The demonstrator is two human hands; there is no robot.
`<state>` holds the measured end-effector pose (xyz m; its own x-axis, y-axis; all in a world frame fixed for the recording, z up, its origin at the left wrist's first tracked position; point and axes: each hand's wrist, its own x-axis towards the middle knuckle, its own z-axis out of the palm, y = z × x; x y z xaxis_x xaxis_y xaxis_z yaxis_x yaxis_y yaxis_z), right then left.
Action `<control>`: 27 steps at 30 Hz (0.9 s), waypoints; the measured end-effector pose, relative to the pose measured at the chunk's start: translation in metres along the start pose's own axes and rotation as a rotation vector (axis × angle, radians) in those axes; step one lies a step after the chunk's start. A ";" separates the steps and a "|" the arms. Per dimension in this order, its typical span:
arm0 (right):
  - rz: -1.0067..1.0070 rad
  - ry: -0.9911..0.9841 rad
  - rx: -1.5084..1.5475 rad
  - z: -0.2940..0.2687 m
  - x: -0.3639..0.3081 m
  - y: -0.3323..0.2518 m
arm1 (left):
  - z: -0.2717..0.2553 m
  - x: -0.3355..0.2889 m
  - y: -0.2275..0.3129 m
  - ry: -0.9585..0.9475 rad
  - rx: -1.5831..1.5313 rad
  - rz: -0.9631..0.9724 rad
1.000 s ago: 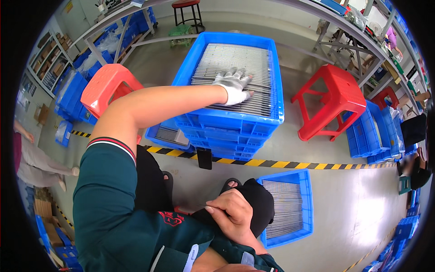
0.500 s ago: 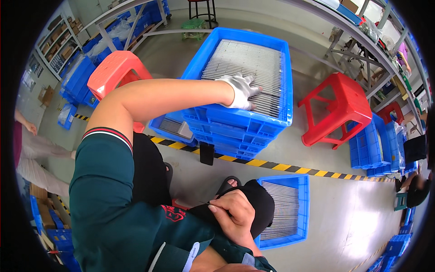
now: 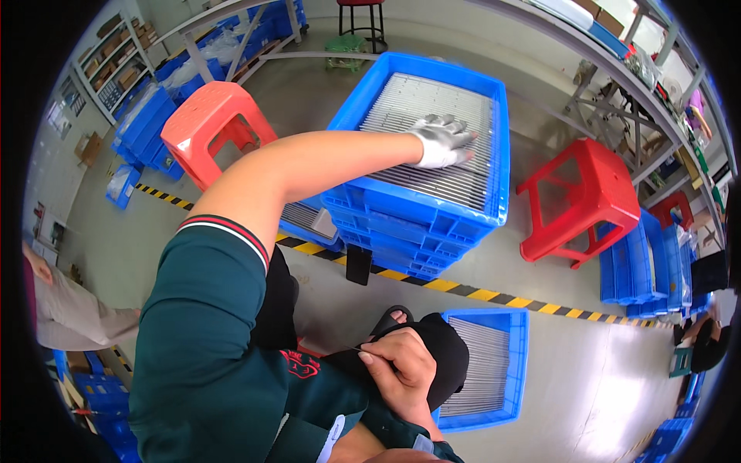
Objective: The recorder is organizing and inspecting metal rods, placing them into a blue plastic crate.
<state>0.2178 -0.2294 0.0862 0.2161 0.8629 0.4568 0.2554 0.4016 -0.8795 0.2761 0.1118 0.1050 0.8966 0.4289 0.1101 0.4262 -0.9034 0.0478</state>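
Note:
My left hand (image 3: 441, 141), in a white and grey glove with some fingertips bare, lies flat with its fingers spread. It rests on rows of thin grey metal rods (image 3: 421, 100) that fill the top blue crate (image 3: 505, 154) of a stack. Over my lap, my bare right hand (image 3: 403, 363) is closed in a pinch. A thin, dark, needle-like piece (image 3: 356, 349) sticks out between thumb and forefinger; the rest of it is hidden. Beside my right leg, a second blue crate (image 3: 519, 370) on the floor holds similar rods (image 3: 477, 363).
Red plastic stools stand left (image 3: 204, 127) and right (image 3: 583, 197) of the stack. A black flat object (image 3: 358, 265) leans at its base by striped floor tape (image 3: 482, 295). Another person (image 3: 69, 301) is at the far left. Metal-framed benches (image 3: 617, 92) stand behind.
My left hand has slid slightly right and away over the rods, still spread flat. The whole view has shifted a little. My right hand keeps its pinch in place.

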 end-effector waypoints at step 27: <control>0.123 -0.042 -0.063 0.036 0.018 0.002 | -0.056 -0.077 -0.050 0.012 -0.982 -0.585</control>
<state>0.1879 -0.2023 0.0876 0.2097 0.9171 0.3391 0.2880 0.2734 -0.9178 0.1792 0.1242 0.1500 0.5881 0.7897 -0.1748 0.4953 -0.1808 0.8497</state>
